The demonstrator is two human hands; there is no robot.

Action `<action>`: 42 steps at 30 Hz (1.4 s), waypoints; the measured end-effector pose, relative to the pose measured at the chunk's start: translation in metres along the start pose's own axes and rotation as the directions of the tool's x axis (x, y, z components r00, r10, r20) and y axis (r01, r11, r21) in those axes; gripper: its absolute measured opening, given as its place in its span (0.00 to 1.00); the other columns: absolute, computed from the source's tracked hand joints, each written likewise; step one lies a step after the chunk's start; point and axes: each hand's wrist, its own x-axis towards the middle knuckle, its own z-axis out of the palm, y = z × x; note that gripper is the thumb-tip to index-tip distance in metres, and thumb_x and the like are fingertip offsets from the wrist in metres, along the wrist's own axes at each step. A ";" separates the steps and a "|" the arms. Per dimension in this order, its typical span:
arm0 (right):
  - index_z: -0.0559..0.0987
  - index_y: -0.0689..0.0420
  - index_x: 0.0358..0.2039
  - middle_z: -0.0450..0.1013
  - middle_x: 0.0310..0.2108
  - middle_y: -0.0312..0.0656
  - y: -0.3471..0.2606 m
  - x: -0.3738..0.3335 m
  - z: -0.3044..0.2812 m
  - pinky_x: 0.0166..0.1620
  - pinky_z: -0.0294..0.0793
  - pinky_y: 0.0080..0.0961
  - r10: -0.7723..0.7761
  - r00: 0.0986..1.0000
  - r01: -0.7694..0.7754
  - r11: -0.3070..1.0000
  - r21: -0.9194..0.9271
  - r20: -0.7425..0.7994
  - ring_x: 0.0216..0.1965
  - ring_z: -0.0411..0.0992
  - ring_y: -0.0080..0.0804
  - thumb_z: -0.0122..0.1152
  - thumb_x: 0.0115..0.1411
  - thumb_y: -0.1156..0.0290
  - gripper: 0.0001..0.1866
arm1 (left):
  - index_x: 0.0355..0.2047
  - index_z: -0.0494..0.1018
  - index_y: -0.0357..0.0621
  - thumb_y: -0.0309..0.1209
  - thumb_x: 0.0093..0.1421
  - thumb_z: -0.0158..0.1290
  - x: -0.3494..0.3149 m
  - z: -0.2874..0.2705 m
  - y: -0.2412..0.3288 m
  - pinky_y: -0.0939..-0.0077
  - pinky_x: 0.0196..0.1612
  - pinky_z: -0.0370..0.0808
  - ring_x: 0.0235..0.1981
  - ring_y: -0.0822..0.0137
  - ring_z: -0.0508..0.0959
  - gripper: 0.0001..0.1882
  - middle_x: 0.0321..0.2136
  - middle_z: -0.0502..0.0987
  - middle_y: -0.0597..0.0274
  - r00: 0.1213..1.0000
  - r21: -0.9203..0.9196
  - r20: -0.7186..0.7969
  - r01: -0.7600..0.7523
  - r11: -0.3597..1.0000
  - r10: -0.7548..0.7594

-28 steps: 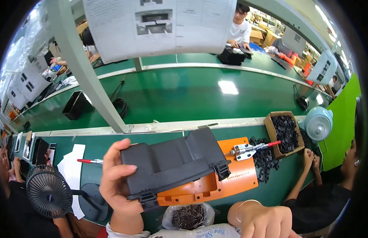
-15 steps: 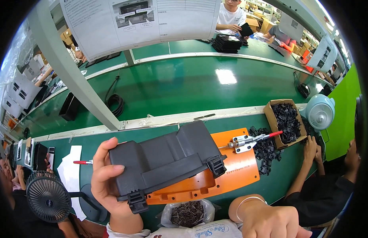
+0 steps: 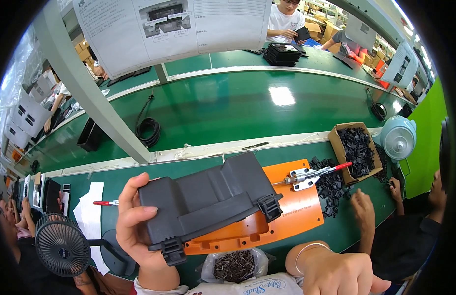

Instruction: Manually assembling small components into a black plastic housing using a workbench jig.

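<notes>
**Black plastic case (image 3: 208, 196) held at a tilt, orange fixture right behind it**

So the biggest thing here is the green counter (image 3: 125, 174), which runs across the whole setup. Its far edge meets a pale ledge (image 3: 203, 151), and the top of the case comes right up near that. Most of the visible elbow room is the green strip on the left, between the white paper sheets (image 3: 95, 221) and the case. The orange fixture (image 3: 301, 206) pokes out to the right from behind the case; can't tell if the two touch. Right side's tighter: a cardboard box (image 3: 338, 147) of small black parts, loose black clips (image 3: 331, 196) spilled beside it, and a co-worker's hand (image 3: 363, 211) just next to those. A clear bag (image 3: 206, 268) of screws sits just below the fixture's near edge.

As for the case: matte black, raised at both ends with a dip in the middle, a flat band along its curved lower edge, right end tipped higher. Left hand (image 3: 134, 221) has the left end pinched, thumb on the face. Right hand (image 3: 338, 275) is at lower right, knuckles up, fingers curled; can't tell if it's gripping anything. Smallest bits: two chunky black latches (image 3: 270, 207), one toward each end of that lower edge.
</notes>
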 end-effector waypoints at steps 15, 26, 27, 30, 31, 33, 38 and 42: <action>0.56 0.50 0.08 0.49 0.10 0.33 -0.003 0.001 0.002 0.54 0.57 0.72 -0.016 1.000 0.016 1.000 0.021 -0.027 0.12 0.57 0.31 0.43 0.69 0.56 0.30 | 0.39 0.70 0.43 0.28 0.34 0.71 0.001 0.002 0.001 0.62 0.51 0.71 0.50 0.48 0.73 0.30 0.55 0.62 0.35 1.000 -0.038 0.002 0.012 0.999 -0.012; 0.55 0.49 0.08 0.48 0.10 0.32 -0.010 0.004 0.002 0.54 0.57 0.71 0.059 0.998 -0.059 0.998 0.003 -0.018 0.12 0.57 0.31 0.42 0.69 0.57 0.30 | 0.39 0.70 0.43 0.30 0.34 0.71 0.000 0.000 0.000 0.61 0.52 0.71 0.50 0.48 0.73 0.30 0.55 0.62 0.35 1.000 -0.071 -0.006 0.012 0.997 -0.013; 0.55 0.49 0.08 0.48 0.10 0.32 -0.011 0.003 0.003 0.54 0.57 0.71 0.046 0.999 -0.046 0.999 0.015 0.003 0.12 0.57 0.31 0.42 0.69 0.57 0.30 | 0.39 0.70 0.43 0.30 0.34 0.71 0.000 0.001 -0.001 0.61 0.52 0.71 0.50 0.47 0.73 0.30 0.55 0.62 0.35 1.000 -0.086 -0.002 0.011 0.996 -0.011; 0.55 0.49 0.08 0.48 0.10 0.32 -0.004 0.002 -0.001 0.54 0.57 0.72 0.001 1.000 -0.001 1.000 0.032 -0.003 0.12 0.56 0.31 0.42 0.69 0.57 0.30 | 0.39 0.70 0.43 0.30 0.35 0.71 0.000 -0.001 -0.001 0.61 0.52 0.71 0.50 0.47 0.73 0.30 0.55 0.62 0.34 1.000 -0.086 0.000 0.010 0.996 -0.010; 0.55 0.49 0.08 0.48 0.10 0.32 -0.004 0.002 0.001 0.54 0.57 0.72 0.001 1.000 -0.001 1.000 0.030 -0.004 0.12 0.56 0.31 0.42 0.69 0.57 0.30 | 0.39 0.70 0.43 0.30 0.35 0.70 0.000 -0.001 -0.001 0.61 0.52 0.71 0.50 0.47 0.73 0.29 0.54 0.62 0.34 1.000 -0.084 0.004 0.009 0.996 -0.009; 0.55 0.49 0.08 0.48 0.10 0.33 -0.004 0.002 0.008 0.53 0.58 0.72 0.011 0.995 -0.014 1.000 -0.028 -0.095 0.12 0.56 0.30 0.42 0.69 0.57 0.30 | 0.39 0.70 0.43 0.30 0.35 0.70 0.001 0.003 0.000 0.61 0.52 0.71 0.50 0.47 0.73 0.29 0.54 0.62 0.34 1.000 -0.070 0.002 0.011 0.997 -0.011; 0.55 0.49 0.08 0.49 0.10 0.33 -0.003 0.001 0.005 0.53 0.58 0.72 0.010 0.998 -0.008 0.999 0.040 -0.062 0.12 0.56 0.30 0.43 0.69 0.56 0.30 | 0.38 0.70 0.43 0.30 0.35 0.70 -0.001 -0.001 0.000 0.60 0.52 0.71 0.50 0.47 0.73 0.29 0.54 0.62 0.34 1.000 -0.053 0.003 0.023 0.998 -0.023; 0.54 0.49 0.08 0.49 0.10 0.33 -0.003 0.001 -0.002 0.54 0.56 0.72 -0.010 1.000 0.009 0.994 0.113 0.007 0.12 0.57 0.31 0.43 0.69 0.56 0.31 | 0.38 0.70 0.43 0.31 0.35 0.70 -0.001 -0.001 -0.001 0.60 0.52 0.71 0.50 0.46 0.73 0.29 0.54 0.62 0.34 1.000 -0.061 0.005 0.012 0.998 -0.011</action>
